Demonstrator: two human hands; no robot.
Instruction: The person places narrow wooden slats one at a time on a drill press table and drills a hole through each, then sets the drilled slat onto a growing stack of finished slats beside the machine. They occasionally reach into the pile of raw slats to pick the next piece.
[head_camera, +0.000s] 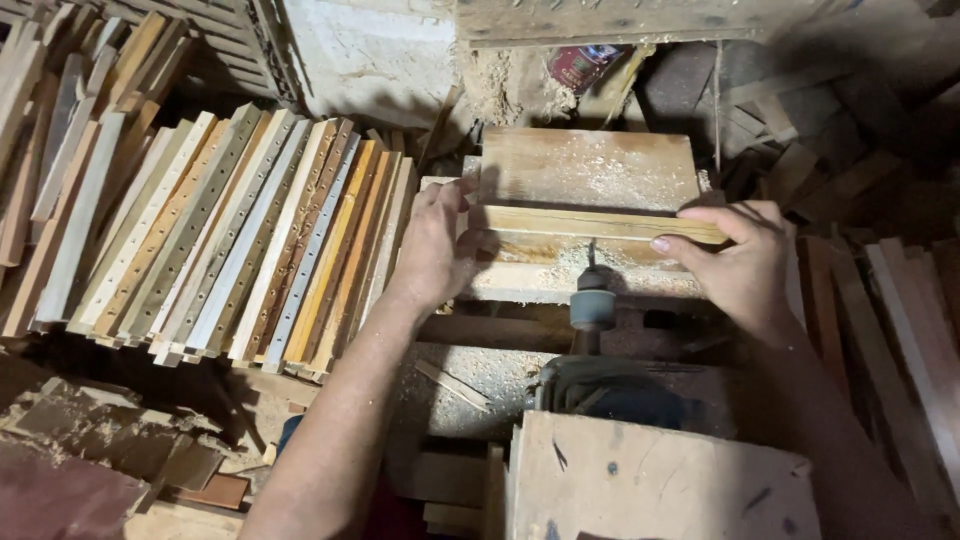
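Note:
A narrow wooden slat (590, 223) lies crosswise on a sawdust-covered wooden work table (590, 165). My left hand (432, 248) grips its left end and my right hand (738, 262) grips its right end, thumb on the near edge. Just in front of the slat's middle, a horizontal drill chuck (592, 305) points its thin bit at the slat's near edge. The motor (600, 392) behind the chuck sits partly hidden under a wooden box (655, 480).
A big stack of slats with rows of drilled holes (220, 235) leans at the left. More plain slats (900, 300) lie at the right. Scrap wood and sawdust cover the floor at bottom left (110, 440). A red can (580, 65) rests beyond the table.

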